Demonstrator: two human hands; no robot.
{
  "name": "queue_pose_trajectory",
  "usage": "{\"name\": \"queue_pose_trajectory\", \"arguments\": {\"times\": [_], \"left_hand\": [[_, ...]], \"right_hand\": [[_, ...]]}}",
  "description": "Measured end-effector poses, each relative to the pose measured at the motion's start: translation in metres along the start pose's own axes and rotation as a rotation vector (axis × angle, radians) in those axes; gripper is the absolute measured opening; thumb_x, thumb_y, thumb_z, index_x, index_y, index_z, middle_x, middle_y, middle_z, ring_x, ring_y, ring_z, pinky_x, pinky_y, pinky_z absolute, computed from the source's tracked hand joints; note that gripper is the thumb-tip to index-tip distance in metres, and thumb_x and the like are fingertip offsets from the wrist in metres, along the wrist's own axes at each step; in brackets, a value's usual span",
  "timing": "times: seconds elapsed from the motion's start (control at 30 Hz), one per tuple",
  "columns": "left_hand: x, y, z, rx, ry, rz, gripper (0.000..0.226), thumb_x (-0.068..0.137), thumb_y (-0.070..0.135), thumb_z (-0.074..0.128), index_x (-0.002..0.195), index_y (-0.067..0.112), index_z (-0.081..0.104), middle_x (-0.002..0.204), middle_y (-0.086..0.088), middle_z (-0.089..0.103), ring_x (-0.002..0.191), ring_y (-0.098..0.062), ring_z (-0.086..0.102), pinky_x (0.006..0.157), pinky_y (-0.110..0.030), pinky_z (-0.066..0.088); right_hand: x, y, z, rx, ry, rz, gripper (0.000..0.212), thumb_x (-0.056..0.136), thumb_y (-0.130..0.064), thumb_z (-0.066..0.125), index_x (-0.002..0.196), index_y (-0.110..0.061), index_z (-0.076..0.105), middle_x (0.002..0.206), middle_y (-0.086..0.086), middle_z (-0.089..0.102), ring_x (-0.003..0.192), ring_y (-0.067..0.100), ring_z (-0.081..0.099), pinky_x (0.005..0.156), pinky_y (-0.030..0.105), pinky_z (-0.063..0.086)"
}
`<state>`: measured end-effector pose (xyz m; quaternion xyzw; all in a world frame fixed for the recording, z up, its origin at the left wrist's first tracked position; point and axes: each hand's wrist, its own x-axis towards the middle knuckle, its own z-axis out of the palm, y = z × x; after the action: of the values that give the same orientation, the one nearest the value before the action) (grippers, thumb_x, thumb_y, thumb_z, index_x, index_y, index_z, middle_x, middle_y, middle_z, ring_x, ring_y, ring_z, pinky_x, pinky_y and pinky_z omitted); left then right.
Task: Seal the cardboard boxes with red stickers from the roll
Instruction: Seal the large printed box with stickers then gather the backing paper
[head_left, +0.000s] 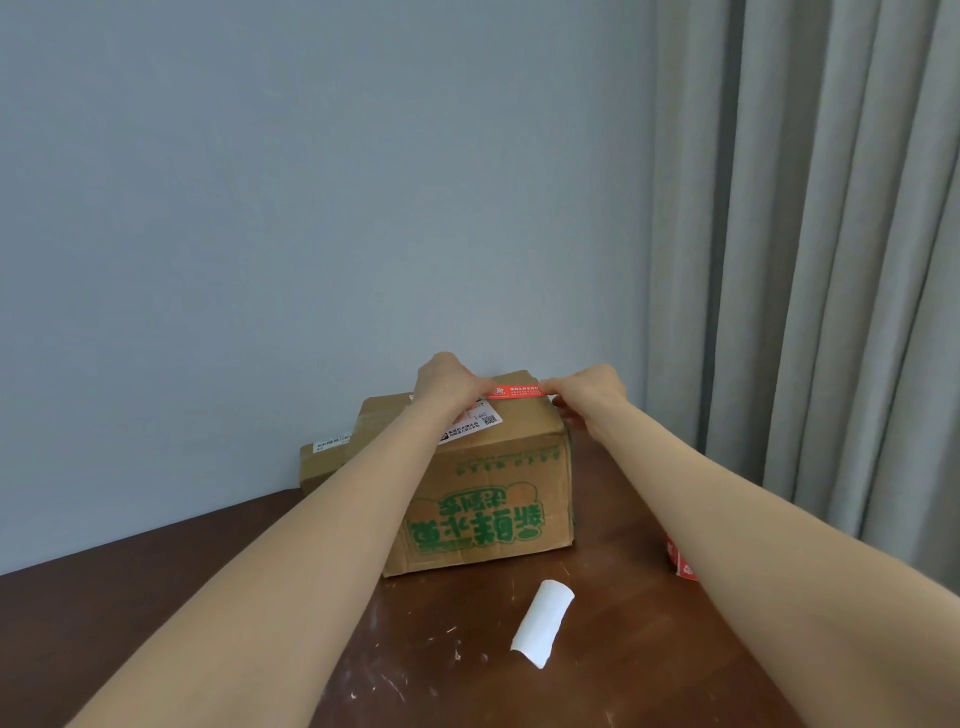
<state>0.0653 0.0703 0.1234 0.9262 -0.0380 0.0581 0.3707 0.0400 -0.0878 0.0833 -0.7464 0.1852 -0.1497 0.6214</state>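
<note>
A cardboard box with green printing stands on the dark wooden table, close to the wall. Over its top far edge a red sticker is stretched flat. My left hand pinches the sticker's left end and my right hand pinches its right end. Whether the sticker touches the box top cannot be told. The red sticker roll lies on the table at the right, mostly hidden behind my right forearm.
A second, lower cardboard box sits behind and left of the first, against the blue-grey wall. A curled white backing strip lies on the table in front of the box. Grey curtains hang at the right.
</note>
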Motion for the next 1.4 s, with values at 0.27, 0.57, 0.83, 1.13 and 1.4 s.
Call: {"name": "queue_pose_trajectory", "arguments": {"times": [0.27, 0.57, 0.83, 1.13, 1.4], "left_hand": [[0.005, -0.001, 0.002, 0.053, -0.007, -0.009, 0.027, 0.082, 0.031, 0.069, 0.093, 0.006, 0.067, 0.061, -0.003, 0.058, 0.045, -0.012, 0.049, 0.049, -0.021, 0.039], [0.007, -0.002, 0.006, 0.141, 0.010, 0.014, 0.026, 0.080, 0.028, 0.068, 0.095, 0.007, 0.072, 0.064, -0.002, 0.060, 0.056, -0.013, 0.055, 0.051, -0.022, 0.041], [0.009, -0.001, 0.009, 0.195, 0.017, 0.042, 0.020, 0.082, 0.028, 0.067, 0.079, 0.009, 0.061, 0.061, -0.002, 0.055, 0.055, -0.012, 0.051, 0.047, -0.022, 0.036], [0.009, -0.002, 0.008, 0.178, 0.001, 0.045, 0.023, 0.084, 0.030, 0.067, 0.089, 0.008, 0.066, 0.063, -0.002, 0.058, 0.055, -0.011, 0.054, 0.047, -0.021, 0.038], [0.002, -0.002, 0.005, 0.164, -0.012, 0.032, 0.028, 0.083, 0.032, 0.067, 0.097, 0.007, 0.070, 0.070, -0.004, 0.063, 0.060, -0.013, 0.058, 0.049, -0.021, 0.040]], "right_hand": [[-0.002, 0.000, 0.001, -0.005, -0.005, 0.011, 0.021, 0.076, -0.020, 0.077, 0.080, -0.003, 0.066, 0.072, 0.010, 0.065, 0.059, 0.021, 0.058, 0.065, 0.034, 0.053], [-0.003, 0.001, 0.001, -0.022, -0.014, 0.031, 0.017, 0.075, -0.019, 0.075, 0.075, -0.005, 0.065, 0.069, 0.010, 0.064, 0.056, 0.021, 0.055, 0.061, 0.031, 0.046], [-0.008, 0.000, 0.001, 0.027, -0.023, 0.093, 0.024, 0.076, -0.014, 0.073, 0.064, -0.009, 0.052, 0.070, 0.011, 0.057, 0.052, 0.019, 0.047, 0.049, 0.026, 0.037], [-0.009, 0.004, -0.010, -0.077, 0.065, -0.057, 0.034, 0.086, 0.002, 0.045, 0.080, -0.021, 0.070, 0.090, 0.005, 0.068, 0.074, 0.023, 0.065, 0.075, 0.035, 0.058], [-0.026, 0.004, -0.004, -0.276, 0.040, -0.179, 0.032, 0.088, -0.008, 0.047, 0.101, -0.014, 0.076, 0.102, 0.002, 0.071, 0.087, 0.020, 0.060, 0.081, 0.033, 0.053]]}}
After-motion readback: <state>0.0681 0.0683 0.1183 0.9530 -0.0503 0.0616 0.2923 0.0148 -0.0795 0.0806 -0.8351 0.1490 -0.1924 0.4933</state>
